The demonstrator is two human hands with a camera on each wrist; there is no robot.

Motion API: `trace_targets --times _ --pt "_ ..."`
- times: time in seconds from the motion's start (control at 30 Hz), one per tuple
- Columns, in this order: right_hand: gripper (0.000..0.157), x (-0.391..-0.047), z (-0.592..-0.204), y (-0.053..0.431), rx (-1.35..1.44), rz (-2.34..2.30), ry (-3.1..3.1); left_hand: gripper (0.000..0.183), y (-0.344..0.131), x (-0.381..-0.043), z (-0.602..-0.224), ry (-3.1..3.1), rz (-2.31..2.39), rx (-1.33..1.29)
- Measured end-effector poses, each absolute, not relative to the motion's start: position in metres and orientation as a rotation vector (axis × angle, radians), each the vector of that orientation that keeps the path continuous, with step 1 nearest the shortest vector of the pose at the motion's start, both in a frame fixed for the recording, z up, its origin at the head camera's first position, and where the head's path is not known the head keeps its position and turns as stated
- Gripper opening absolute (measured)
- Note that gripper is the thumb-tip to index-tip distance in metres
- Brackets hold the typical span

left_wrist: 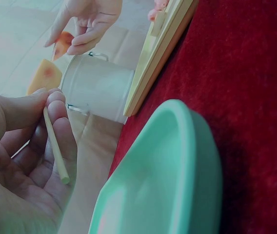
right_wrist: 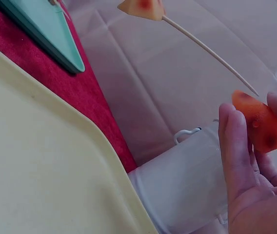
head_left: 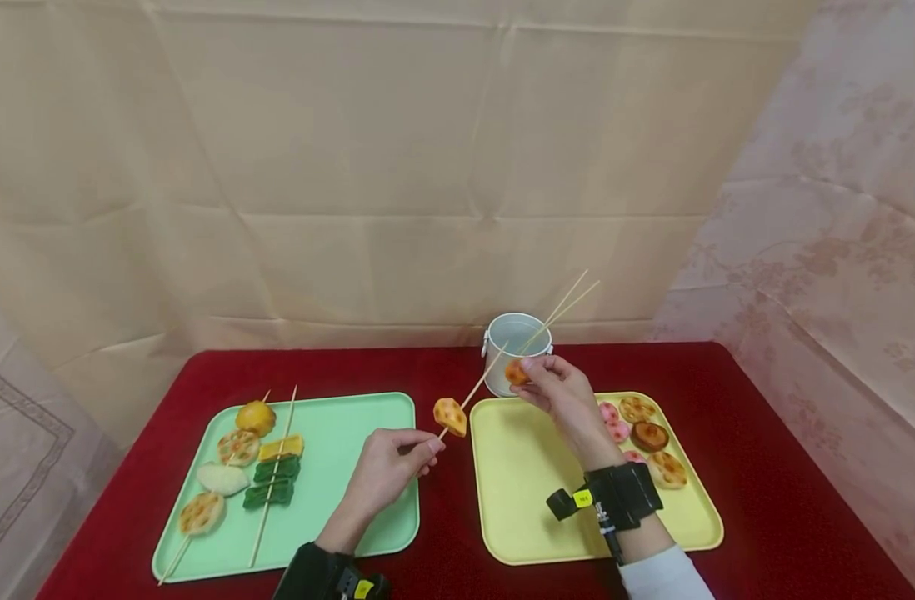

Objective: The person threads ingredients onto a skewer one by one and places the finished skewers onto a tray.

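My left hand [head_left: 392,468] pinches a thin wooden skewer [right_wrist: 211,52] near its lower end, with the butt showing past the palm in the left wrist view. A yellow-orange food piece [head_left: 450,416] with browned spots is threaded on it, just above the fingertips. The skewer's bare tip points up and right. My right hand [head_left: 566,404] pinches an orange food piece [right_wrist: 259,121] with dark spots between thumb and fingers. In the right wrist view this piece is right by the skewer's tip, its flat face showing.
A green tray [head_left: 360,408] at left bears two loaded skewers. The yellow tray [head_left: 517,533] at right holds several loose food pieces, among them a mushroom cap [head_left: 649,437]. Behind them stands a white bucket [head_left: 500,375] with bare skewers [head_left: 570,292] leaning in it. Red cloth [head_left: 442,542] covers the table.
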State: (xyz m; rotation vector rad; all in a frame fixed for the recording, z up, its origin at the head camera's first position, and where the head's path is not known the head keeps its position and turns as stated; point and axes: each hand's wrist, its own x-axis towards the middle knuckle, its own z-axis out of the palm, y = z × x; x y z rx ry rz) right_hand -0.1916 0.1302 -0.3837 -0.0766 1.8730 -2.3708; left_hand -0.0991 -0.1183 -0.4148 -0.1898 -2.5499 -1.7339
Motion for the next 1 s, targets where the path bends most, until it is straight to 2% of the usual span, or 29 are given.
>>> trace_targets --times 0.3,0.57,1.0 --pt "0.043 -0.192 -0.383 0.131 0.032 -2.333 2.03 0.023 -0.122 -0.1 -0.416 -2.58 -1.714 -0.211" --pt "0.047 -0.188 -0.375 0.134 0.032 -2.451 1.825 0.022 -0.125 -0.099 -0.414 -2.56 -1.785 -0.236" --pt "0.045 -0.189 -0.372 0.136 0.11 -2.457 1.826 0.021 -0.124 -0.098 -0.418 -2.659 -1.762 -0.333"
